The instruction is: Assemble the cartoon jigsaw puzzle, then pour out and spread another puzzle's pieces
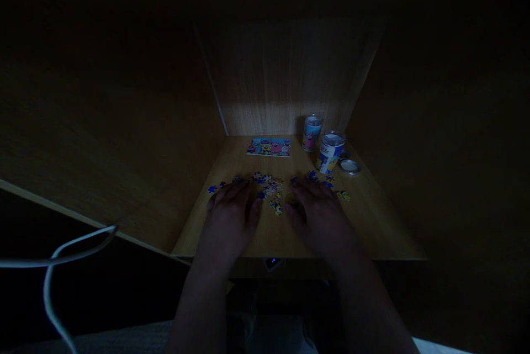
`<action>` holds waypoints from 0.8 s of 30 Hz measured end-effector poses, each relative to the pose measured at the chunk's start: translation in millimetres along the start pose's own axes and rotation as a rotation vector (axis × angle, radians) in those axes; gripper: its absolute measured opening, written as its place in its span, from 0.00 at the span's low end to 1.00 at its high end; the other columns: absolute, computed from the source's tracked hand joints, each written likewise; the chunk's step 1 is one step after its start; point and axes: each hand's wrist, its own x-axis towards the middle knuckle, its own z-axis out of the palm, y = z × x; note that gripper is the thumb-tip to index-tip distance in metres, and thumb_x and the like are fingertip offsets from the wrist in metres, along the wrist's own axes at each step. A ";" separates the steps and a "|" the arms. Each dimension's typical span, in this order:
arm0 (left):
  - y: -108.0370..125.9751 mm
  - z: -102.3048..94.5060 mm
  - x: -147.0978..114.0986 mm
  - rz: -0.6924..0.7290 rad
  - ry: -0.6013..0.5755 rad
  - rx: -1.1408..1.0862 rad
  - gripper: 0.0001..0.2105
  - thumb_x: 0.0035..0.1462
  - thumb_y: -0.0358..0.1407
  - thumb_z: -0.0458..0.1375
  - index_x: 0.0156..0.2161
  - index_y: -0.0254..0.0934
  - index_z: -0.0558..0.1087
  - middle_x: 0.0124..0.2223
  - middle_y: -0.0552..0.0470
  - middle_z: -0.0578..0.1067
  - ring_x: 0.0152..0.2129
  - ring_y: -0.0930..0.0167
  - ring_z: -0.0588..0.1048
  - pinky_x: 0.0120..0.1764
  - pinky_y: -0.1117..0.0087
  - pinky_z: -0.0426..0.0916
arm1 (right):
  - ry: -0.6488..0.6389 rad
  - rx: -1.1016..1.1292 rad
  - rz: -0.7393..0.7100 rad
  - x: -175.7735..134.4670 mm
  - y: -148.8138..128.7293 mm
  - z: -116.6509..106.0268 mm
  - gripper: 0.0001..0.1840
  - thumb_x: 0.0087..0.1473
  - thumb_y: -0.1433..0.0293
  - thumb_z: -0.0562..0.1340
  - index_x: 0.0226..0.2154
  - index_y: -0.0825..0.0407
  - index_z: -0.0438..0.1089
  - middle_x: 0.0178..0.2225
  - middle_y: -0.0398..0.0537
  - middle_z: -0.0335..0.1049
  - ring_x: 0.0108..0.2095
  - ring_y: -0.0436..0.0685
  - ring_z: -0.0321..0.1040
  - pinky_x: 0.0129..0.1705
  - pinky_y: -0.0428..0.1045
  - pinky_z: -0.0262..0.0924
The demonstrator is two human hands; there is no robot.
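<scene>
Small jigsaw pieces (267, 181) lie in a loose pile on the wooden desk top, mostly blue, yellow and pale. My left hand (231, 207) rests palm down at the pile's left side, thumb apart from the fingers, with a blue piece (212, 189) just beyond it. Across the pile, my right hand (317, 207) lies palm down too, fingers stretched forward over the desk and thumb spread. Blue pieces (311, 175) and yellow ones (343, 195) surround its fingers. Both palms hide whatever is under them, and the light is dim.
A colourful cartoon picture card (269, 147) lies at the back. Two clear-topped cans, one pink and blue (312, 133), one white and blue (330, 152), stand back right beside round metal lids (350, 167). Wooden panels (265, 78) enclose the desk. A white cable (49, 282) hangs at left.
</scene>
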 end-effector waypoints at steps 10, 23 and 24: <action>-3.8 0.8 0.5 0.064 0.077 -0.046 0.16 0.72 0.39 0.58 0.58 0.37 0.80 0.63 0.40 0.80 0.61 0.50 0.77 0.67 0.40 0.68 | 0.021 -0.013 0.034 0.1 -1.9 -0.7 0.32 0.72 0.59 0.58 0.71 0.57 0.64 0.68 0.63 0.70 0.68 0.70 0.66 0.72 0.67 0.57; -2.3 -1.6 0.2 0.141 0.114 -0.128 0.10 0.72 0.35 0.59 0.46 0.40 0.85 0.47 0.48 0.87 0.47 0.56 0.84 0.57 0.46 0.75 | 0.054 -0.018 0.031 0.4 0.6 2.9 0.31 0.72 0.60 0.58 0.70 0.59 0.65 0.66 0.66 0.72 0.68 0.70 0.66 0.73 0.67 0.58; -2.2 -1.3 0.2 0.135 0.117 -0.123 0.10 0.72 0.35 0.60 0.45 0.40 0.85 0.47 0.48 0.87 0.47 0.56 0.84 0.57 0.46 0.75 | 0.056 -0.018 0.031 0.3 0.9 3.2 0.31 0.72 0.60 0.57 0.70 0.59 0.65 0.66 0.65 0.72 0.68 0.70 0.66 0.73 0.67 0.58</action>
